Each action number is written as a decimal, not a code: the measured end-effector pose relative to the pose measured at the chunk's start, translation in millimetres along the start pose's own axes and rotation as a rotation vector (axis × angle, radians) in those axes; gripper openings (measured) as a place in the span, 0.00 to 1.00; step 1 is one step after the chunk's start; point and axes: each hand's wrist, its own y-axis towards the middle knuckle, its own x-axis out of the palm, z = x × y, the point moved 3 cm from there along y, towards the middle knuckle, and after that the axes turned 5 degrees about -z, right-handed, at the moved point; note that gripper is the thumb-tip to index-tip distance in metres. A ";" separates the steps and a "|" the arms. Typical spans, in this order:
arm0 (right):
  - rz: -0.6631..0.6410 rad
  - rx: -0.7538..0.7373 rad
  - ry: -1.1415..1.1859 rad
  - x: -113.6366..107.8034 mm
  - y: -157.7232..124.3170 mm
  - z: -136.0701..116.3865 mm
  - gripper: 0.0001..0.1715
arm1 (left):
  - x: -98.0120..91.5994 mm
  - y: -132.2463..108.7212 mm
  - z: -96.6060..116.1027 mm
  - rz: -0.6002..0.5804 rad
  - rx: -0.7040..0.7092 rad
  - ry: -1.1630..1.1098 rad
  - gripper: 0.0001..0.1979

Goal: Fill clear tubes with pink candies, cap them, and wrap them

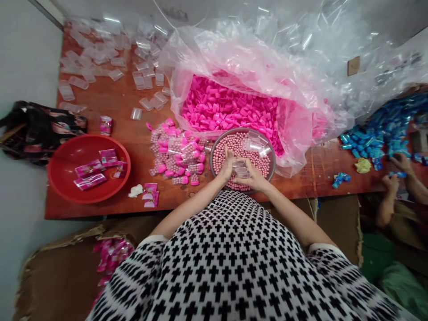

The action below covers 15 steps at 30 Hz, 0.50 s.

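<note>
Both my hands work over a round metal bowl (267, 151) full of small pink balls (227, 147), near the table's front edge. My left hand (226, 165) is pinched shut just above the balls; what its fingers hold is too small to name. My right hand (252, 177) is closed on a small clear plastic container (240, 168) held between the two hands. A few more empty clear containers (257, 145) lie on the balls at the bowl's far side.
Left of the bowl lies a heap of filled pink-capped containers (175, 151). A red basin (67, 176) holds pink packets. Behind the bowl, a plastic bag of pink caps (230, 107). Empty clear containers (100, 62) litter the far left. Another person's hands (396, 171) handle blue pieces at right.
</note>
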 end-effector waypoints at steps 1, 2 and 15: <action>0.027 0.063 -0.122 -1.9 -2.6 4.7 0.41 | -4.4 0.5 1.6 0.024 0.066 0.110 0.33; 0.040 0.143 -0.270 -4.4 -4.9 11.0 0.39 | -9.0 1.0 3.9 0.029 0.141 0.240 0.30; -0.098 0.472 -0.703 33.7 52.2 71.4 0.18 | -4.5 39.6 -24.2 -0.088 0.260 1.056 0.28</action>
